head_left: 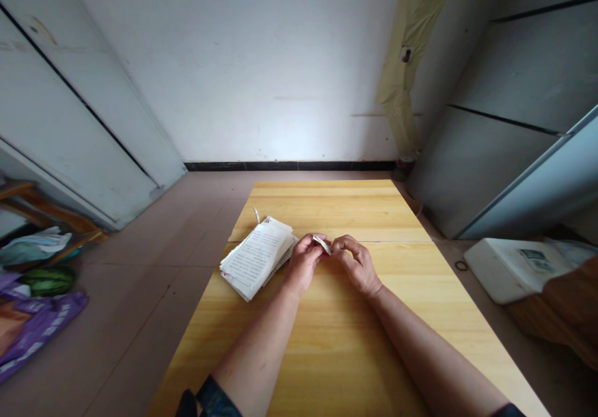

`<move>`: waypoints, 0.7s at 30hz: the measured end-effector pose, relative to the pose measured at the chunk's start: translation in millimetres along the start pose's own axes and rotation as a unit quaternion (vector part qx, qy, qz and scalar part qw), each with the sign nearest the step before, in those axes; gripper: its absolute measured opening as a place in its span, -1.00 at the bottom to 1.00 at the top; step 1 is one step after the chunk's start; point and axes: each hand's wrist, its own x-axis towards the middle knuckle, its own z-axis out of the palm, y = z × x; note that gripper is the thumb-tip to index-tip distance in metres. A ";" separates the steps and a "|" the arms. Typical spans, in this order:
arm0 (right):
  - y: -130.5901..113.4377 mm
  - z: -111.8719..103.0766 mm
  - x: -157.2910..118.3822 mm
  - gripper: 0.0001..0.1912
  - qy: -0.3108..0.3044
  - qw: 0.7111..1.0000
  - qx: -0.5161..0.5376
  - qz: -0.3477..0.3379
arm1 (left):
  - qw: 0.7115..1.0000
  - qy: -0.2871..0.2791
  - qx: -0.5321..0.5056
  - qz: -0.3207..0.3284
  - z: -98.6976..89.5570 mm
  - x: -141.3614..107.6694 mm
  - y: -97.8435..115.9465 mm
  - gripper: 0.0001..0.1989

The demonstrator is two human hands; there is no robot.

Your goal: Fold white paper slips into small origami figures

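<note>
Across the lower centre of the frame, a pale yellow wooden table (346, 342). Left of centre on it, a slanted, uneven stack of printed white pages (256, 256). At mid-frame, just right of the stack, left hand (301, 266), thumb and fingers clamped on a paper strip (321, 243). Beside it to the right, right hand (359, 266), fingers curled in at the strip's lower end; impossible to tell whether pinching it. Between both hands, the strip itself: narrow, off-white, slanting down rightward.

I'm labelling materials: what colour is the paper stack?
The paper stack is white with dark print, in the head view.
</note>
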 end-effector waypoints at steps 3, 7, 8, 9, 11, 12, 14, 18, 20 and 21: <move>2.2 0.5 0.1 -0.81 0.012 1.000 -0.002 0.014 | 1.000 -0.008 0.014 0.001 1.7 -1.0 0.8 -0.77; 7.4 2.9 -1.6 -0.94 0.017 0.999 0.011 0.030 | 0.999 -0.006 0.032 0.021 1.0 -0.6 -0.5 -0.81; 8.1 3.3 -2.1 -0.94 0.018 0.999 0.007 0.029 | 0.999 -0.004 0.034 0.025 0.2 -0.3 -1.2 -0.82; 8.5 3.6 -2.5 -0.92 0.020 0.999 0.000 0.028 | 0.999 -0.004 0.036 0.027 -0.7 0.1 -1.9 -0.83; 8.7 3.6 -2.7 -0.91 0.018 0.999 -0.009 0.027 | 0.999 -0.005 0.041 0.032 -2.8 0.9 -3.4 -0.83; 8.7 3.5 -2.5 -0.91 0.015 0.999 -0.006 0.029 | 0.998 -0.007 0.044 0.035 -3.7 1.3 -4.2 -0.83; 9.2 3.1 -1.7 -0.91 0.011 0.999 0.010 0.031 | 0.998 -0.009 0.048 0.040 -5.0 2.1 -5.6 -0.81; 11.9 2.8 -0.6 -0.89 0.011 1.000 0.013 0.021 | 0.999 -0.004 0.041 0.036 -4.8 3.1 -6.8 -0.73; 13.4 2.9 -0.8 -0.88 0.009 1.000 -0.008 0.009 | 0.999 -0.004 0.037 0.033 -4.1 3.2 -6.4 -0.73; 14.1 3.1 -0.9 -0.88 0.006 1.000 -0.018 0.003 | 0.999 -0.006 0.037 0.031 -3.7 3.1 -6.0 -0.74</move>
